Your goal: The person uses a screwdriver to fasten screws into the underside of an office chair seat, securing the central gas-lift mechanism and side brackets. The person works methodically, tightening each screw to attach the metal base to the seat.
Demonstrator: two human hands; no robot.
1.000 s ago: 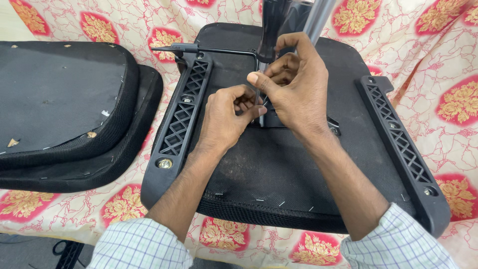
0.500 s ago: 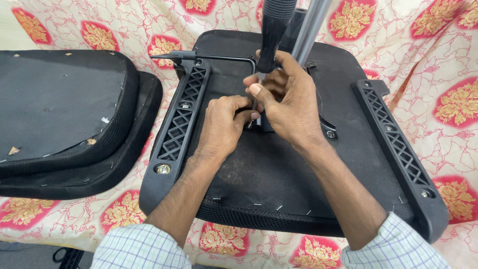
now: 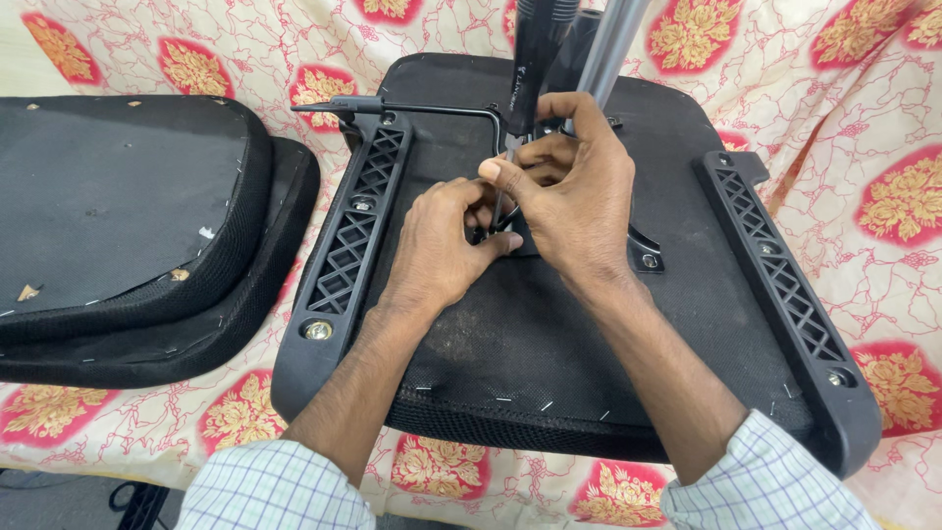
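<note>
Hands: both meet at the middle of an upturned black chair seat [image 3: 549, 334].
Right hand [image 3: 574, 201]: closed around the thin shaft of a screwdriver [image 3: 530, 59], which stands nearly upright, its black handle rising out of view.
Left hand [image 3: 442, 240]: fingers curled and pinched near the tool's tip; what they grip cannot be made out.
Seat: lies underside up on a floral cloth [image 3: 883, 147], a black ribbed bracket [image 3: 353, 231] along each side.
Beside it: two stacked black cushions [image 3: 128, 226] to the left.
</note>
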